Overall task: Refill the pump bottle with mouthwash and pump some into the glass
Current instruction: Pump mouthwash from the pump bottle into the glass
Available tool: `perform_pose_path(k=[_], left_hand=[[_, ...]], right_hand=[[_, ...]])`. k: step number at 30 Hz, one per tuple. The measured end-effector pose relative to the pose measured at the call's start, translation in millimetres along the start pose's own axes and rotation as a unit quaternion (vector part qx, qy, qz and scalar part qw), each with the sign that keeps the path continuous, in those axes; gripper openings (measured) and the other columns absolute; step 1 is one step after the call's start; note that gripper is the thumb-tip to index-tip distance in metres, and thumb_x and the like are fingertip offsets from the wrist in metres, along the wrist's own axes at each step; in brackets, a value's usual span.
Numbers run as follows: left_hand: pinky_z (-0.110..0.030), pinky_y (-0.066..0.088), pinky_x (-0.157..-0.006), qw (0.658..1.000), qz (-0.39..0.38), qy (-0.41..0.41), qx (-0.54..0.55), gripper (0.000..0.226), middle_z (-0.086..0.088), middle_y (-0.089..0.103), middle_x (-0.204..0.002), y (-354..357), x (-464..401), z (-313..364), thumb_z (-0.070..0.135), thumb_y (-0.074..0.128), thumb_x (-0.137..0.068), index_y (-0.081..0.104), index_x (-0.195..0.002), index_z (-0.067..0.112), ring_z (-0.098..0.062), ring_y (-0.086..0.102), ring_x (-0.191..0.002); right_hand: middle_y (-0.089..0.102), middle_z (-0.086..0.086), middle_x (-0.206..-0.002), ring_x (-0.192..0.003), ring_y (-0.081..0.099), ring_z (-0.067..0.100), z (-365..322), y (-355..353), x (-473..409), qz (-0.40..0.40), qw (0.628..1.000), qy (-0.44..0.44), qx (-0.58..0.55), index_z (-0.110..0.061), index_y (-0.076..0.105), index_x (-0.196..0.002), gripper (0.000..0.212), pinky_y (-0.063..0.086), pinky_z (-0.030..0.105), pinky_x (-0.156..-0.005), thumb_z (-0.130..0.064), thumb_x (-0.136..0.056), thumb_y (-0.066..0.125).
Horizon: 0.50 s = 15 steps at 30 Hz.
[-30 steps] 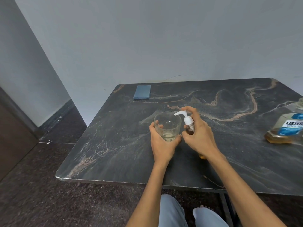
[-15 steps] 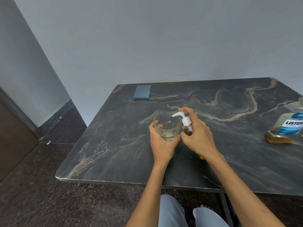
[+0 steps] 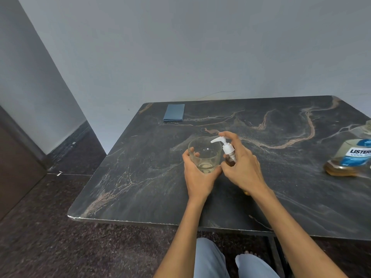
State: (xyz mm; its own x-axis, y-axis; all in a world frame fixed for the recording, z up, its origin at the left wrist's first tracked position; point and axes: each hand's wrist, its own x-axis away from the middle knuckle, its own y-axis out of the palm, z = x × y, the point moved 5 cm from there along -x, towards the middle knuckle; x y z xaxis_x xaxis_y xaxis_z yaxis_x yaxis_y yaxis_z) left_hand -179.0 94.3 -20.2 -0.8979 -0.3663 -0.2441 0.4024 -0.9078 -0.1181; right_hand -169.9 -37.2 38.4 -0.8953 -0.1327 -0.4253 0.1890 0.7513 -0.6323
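A: While the pump bottle (image 3: 229, 157) sits near bench centre, note it is leaned, not upright: long axis runs from its base at about 5 o'clock up to the pump head at about 11 o'clock. White spout (image 3: 215, 140) points toward 10 o'clock and reaches over the rim of the glass (image 3: 202, 155).

B: Reason for the lean?

A: Judged: it puts the spout tip above the glass mouth, so whatever is dispensed falls inside. Right hand (image 3: 242, 167) is wrapped round the bottle body, index finger (image 3: 226, 135) arched over the top of the pump head, placed to press down.

B: And the glass?

A: Upright on the bench (image 3: 140, 177), touching or just beside the bottle at its 9 o'clock. Left hand (image 3: 197, 175) cups it from the near side, thumb and fingers curled round the wall. Judged purpose: steady it against the push from the pumping. A shallow pale layer shows at the bottom; amount not readable.

B: Refill done?

A: Probably. Pump head is seated on the bottle, amber tint visible in the body below the collar. Level is hidden by the hand.

B: Surroundings?

A: Mouthwash bottle (image 3: 351, 157) lies on its side at 3 o'clock, well apart, cut by the frame edge. Folded blue cloth (image 3: 174, 114) at 11 o'clock, near the far bench corner.
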Motion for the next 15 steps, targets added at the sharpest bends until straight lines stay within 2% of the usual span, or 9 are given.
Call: perform_pose_path(k=[3,7,11,13,15], left_hand=[[-0.022,0.047,-0.087,1.000,0.000,-0.002,0.002,0.091,0.006,0.051,-0.121,0.0,-0.1,-0.6,0.046,0.083,-0.049,0.032,-0.124,0.037,-0.007,0.054,-0.110],[-0.020,0.046,-0.087,1.000,0.001,-0.001,0.001,0.090,0.004,0.051,-0.123,0.3,-0.8,-1.3,0.042,0.086,-0.051,0.032,-0.122,0.039,-0.008,0.054,-0.111],[-0.017,0.045,-0.085,1.000,0.002,0.003,0.000,0.088,0.005,0.052,-0.122,0.4,-1.3,-1.7,0.037,0.088,-0.053,0.031,-0.120,0.041,-0.008,0.055,-0.110],[-0.018,0.046,-0.085,1.000,0.002,0.001,0.004,0.089,0.006,0.051,-0.121,0.4,-0.9,-1.6,0.042,0.085,-0.050,0.031,-0.121,0.042,-0.007,0.055,-0.110],[-0.018,0.045,-0.085,1.000,0.003,-0.003,0.008,0.092,0.007,0.051,-0.121,0.6,-0.6,-1.3,0.050,0.082,-0.047,0.031,-0.123,0.041,-0.006,0.054,-0.110]], right_hand=[[0.054,-0.019,-0.076,-0.061,0.055,0.010,-1.4,0.6,0.3,0.003,1.000,-0.004,0.003,-0.054,0.031,-0.116,0.067,0.041,0.030,-0.059,-0.011,-0.071,0.059],[0.048,-0.020,-0.067,-0.056,0.050,0.004,0.0,-1.2,2.0,0.017,1.000,-0.002,-0.001,-0.048,0.036,-0.108,0.057,0.035,0.027,-0.053,-0.012,-0.071,0.058],[0.055,-0.017,-0.076,-0.062,0.056,0.010,1.2,-1.0,0.3,0.007,1.000,0.010,-0.002,-0.054,0.032,-0.115,0.067,0.041,0.030,-0.057,-0.011,-0.071,0.058],[0.056,-0.016,-0.081,-0.064,0.057,0.014,-0.3,0.6,-0.3,0.001,1.000,0.005,0.006,-0.056,0.029,-0.120,0.073,0.045,0.033,-0.060,-0.010,-0.071,0.058],[0.052,-0.018,-0.075,-0.060,0.055,0.010,-2.0,1.9,0.4,0.002,1.000,-0.007,0.012,-0.054,0.030,-0.119,0.071,0.043,0.031,-0.056,-0.010,-0.072,0.059]])
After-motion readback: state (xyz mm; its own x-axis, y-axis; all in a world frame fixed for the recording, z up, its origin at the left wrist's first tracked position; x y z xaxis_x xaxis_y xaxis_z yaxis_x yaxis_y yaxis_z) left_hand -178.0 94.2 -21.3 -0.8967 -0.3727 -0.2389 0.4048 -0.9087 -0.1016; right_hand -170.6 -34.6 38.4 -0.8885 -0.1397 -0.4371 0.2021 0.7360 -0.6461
